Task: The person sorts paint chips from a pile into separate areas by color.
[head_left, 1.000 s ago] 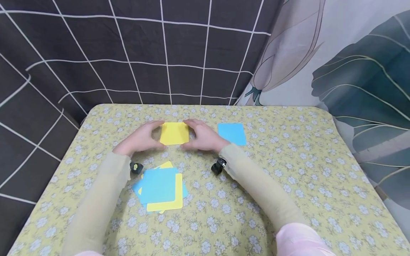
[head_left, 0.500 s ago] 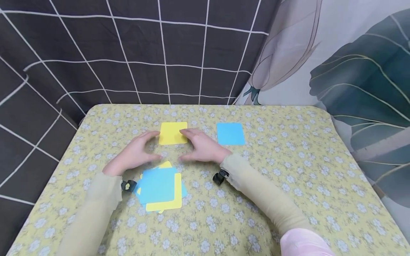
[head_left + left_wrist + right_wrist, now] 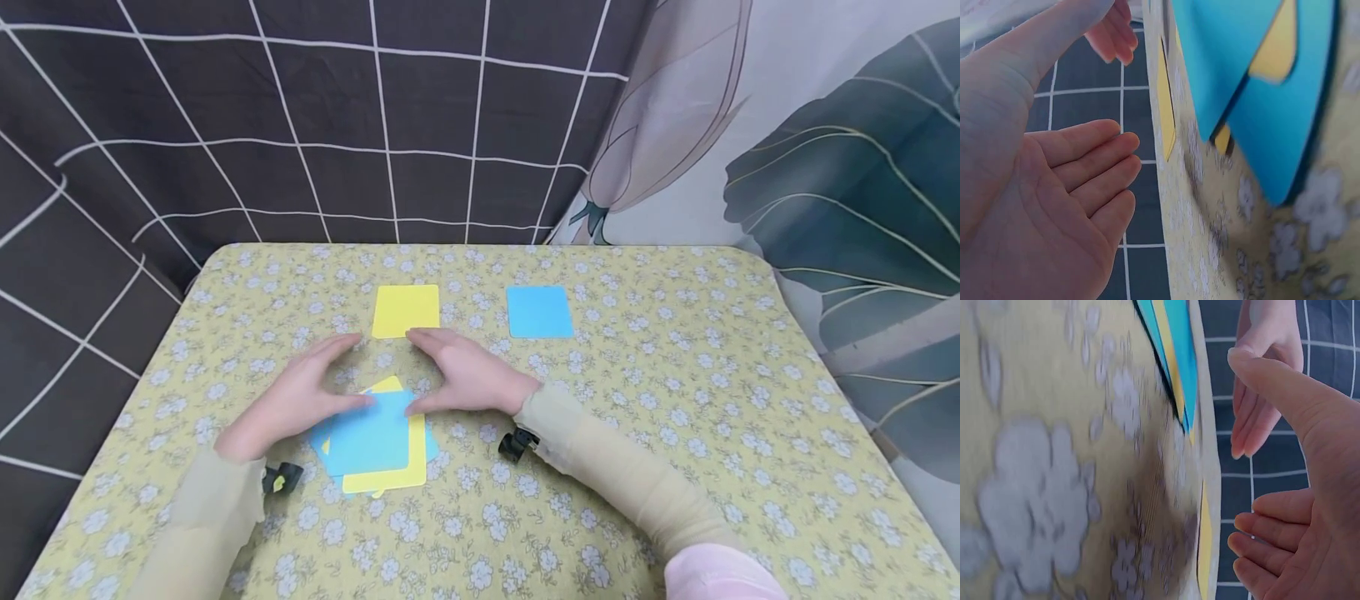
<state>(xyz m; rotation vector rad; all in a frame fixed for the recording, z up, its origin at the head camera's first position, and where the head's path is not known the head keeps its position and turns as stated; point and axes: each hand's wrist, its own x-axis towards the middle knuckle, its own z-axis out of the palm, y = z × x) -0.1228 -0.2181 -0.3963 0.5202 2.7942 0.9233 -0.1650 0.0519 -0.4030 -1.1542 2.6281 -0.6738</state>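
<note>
A loose pile of blue and yellow square cards lies on the table, with a blue card (image 3: 367, 437) on top and a yellow card (image 3: 417, 467) jutting out under it. Over the pile's far left side hovers my left hand (image 3: 300, 392), thumb and fingers spread apart. Facing it, my right hand (image 3: 468, 375) is above the far right side, also spread. Both wrist views show the palms holding nothing. Farther back a single yellow card (image 3: 407, 310) lies flat, and to its right a single blue card (image 3: 540, 312).
A yellow flowered cloth (image 3: 675, 400) covers the table. Behind it hangs a dark curtain (image 3: 337, 100) with white grid lines. A curtain with large leaf shapes (image 3: 862, 183) hangs at the right.
Both hands have let go of the far yellow card, which stays flat. They have drawn back toward me and now hover over the near pile.
</note>
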